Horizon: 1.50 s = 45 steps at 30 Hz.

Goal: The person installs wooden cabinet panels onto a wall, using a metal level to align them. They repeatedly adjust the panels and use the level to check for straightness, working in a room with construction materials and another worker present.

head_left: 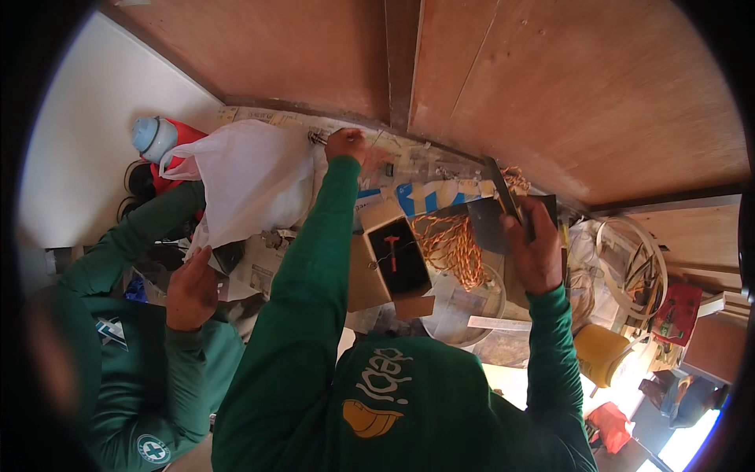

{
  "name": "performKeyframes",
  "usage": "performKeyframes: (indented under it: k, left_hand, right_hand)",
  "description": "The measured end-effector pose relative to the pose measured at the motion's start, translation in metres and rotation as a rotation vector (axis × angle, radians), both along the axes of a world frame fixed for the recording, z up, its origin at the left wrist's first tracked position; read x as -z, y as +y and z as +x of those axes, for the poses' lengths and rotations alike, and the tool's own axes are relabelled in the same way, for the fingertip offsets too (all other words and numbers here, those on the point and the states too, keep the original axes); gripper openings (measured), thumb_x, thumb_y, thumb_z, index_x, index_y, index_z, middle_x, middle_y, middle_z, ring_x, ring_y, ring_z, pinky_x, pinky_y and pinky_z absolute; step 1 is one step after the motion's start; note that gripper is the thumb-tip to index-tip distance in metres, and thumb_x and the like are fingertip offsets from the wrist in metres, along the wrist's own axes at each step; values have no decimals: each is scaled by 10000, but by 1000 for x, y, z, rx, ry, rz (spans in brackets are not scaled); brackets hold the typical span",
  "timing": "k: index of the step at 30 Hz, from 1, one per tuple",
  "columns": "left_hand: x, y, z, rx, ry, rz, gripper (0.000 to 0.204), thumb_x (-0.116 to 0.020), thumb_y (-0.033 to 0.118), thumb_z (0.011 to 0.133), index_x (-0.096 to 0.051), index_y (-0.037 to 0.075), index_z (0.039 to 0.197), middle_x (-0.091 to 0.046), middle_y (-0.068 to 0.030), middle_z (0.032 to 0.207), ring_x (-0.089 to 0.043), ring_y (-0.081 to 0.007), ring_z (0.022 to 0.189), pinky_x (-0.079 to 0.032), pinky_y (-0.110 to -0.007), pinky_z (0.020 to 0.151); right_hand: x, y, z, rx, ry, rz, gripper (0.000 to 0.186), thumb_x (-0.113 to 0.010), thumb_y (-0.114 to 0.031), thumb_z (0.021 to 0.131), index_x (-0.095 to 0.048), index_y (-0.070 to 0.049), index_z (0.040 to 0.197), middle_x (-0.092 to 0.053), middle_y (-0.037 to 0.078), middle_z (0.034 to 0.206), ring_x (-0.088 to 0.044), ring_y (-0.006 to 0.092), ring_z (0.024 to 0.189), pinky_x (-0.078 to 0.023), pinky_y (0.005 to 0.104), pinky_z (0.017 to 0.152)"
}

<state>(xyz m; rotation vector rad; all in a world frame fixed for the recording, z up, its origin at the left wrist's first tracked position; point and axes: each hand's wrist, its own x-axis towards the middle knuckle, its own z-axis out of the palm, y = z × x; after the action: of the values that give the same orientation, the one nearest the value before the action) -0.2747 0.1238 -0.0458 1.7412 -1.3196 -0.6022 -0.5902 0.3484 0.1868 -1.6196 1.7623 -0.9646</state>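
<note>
Left arm stretched far forward, the left hand (346, 144) curls, its hold unclear. The right hand (539, 250), raised forward, has its grip closed around a dark flat bar (502, 187).

Workshop-like space: wooden panels (566, 94), tangled orange cord (458, 250)

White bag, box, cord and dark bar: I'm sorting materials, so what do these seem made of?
White bag: thin plastic film, slight sheen, from its crinkled folds.
Box: probably matte cardboard, given its plain brown look.
Cord: bright, twisted strands suggest smooth plastic-coated wire, or fabric.
Dark bar in the right hand: perhaps metal, from its slim, straight edge; finish unclear.
</note>
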Motion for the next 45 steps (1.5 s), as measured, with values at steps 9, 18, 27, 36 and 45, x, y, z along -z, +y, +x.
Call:
performKeyframes:
  k: [9,18,27,36,45]
  left_hand:
    - [11,-40,-20,172,280,263,434,-833,428,784,-698,19,838,-687,-61,770,-625,-145,739,-519,-313,742]
    - [-53,-1,-44,116,445,276,443,-875,336,751,-642,-24,864,-660,-91,791,-643,-193,574,-514,-346,450]
    - [-33,-5,-41,91,406,239,312,-830,217,813,-656,-24,906,-645,-57,772,-647,-164,598,-528,-314,472]
    - [-9,-22,0,292,608,433,478,-684,446,923,-648,51,1189,-707,-42,1143,-651,-119,932,-502,-237,786]
    - [-19,-16,-5,263,702,530,604,-646,552,904,-613,27,1201,-695,-74,1151,-636,-117,859,-542,-255,758]
  right_hand:
    - [14,-31,-1,-19,-20,27,275,-633,-83,879,-615,10,1138,-680,174,963,-684,241,889,-517,332,813]
    - [37,-36,-9,-17,-17,92,267,-641,-90,878,-619,0,1128,-671,168,930,-679,246,835,-520,340,771]
    - [59,-63,-10,-153,63,-136,274,-612,-29,858,-620,-3,1131,-661,200,986,-653,383,879,-522,405,769]
    - [114,-152,36,-321,376,-200,281,-638,-134,889,-575,-85,1158,-654,175,1037,-644,397,915,-516,496,821]
    - [159,-192,73,-260,471,59,262,-626,-204,921,-549,-112,1154,-667,172,1012,-650,416,977,-526,513,833]
